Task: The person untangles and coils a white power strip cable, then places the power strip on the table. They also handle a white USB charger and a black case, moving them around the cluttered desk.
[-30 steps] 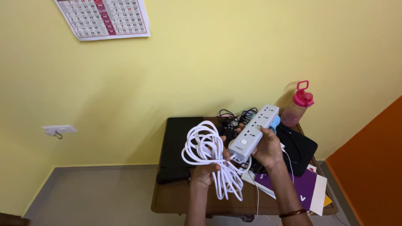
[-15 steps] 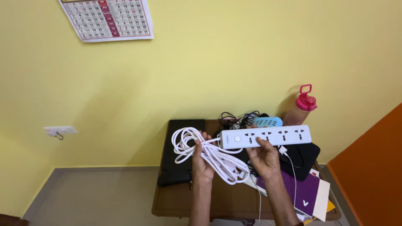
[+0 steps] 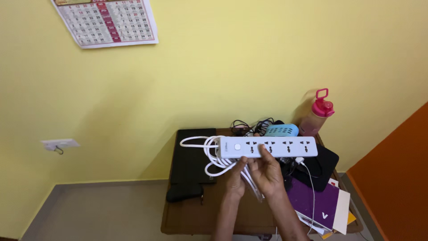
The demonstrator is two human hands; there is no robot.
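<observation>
Right hand [image 3: 266,175] has its grip closed under the power strip [image 3: 267,147] (level); left hand [image 3: 235,179], at nine o'clock, clutches the white cord [image 3: 209,154].

White power strip [image 3: 267,147] and white cord [image 3: 214,156], pink-capped bottle [image 3: 317,117], purple book [image 3: 314,201], yellow wall [image 3: 245,58].

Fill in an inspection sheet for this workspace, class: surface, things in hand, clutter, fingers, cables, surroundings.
Surface: brown wooden table, front part bare.
Things in hand: white power strip held level; its white cord coiled at the left end.
Clutter: black case, blue gadget, pink-capped bottle, black pouch, purple book on papers.
Fingers: left hand grips the cord; right hand grips the strip from below.
Cables: black tangle at the back; thin white lead over the book.
Surroundings: yellow wall, calendar, wall switch, orange panel.
</observation>
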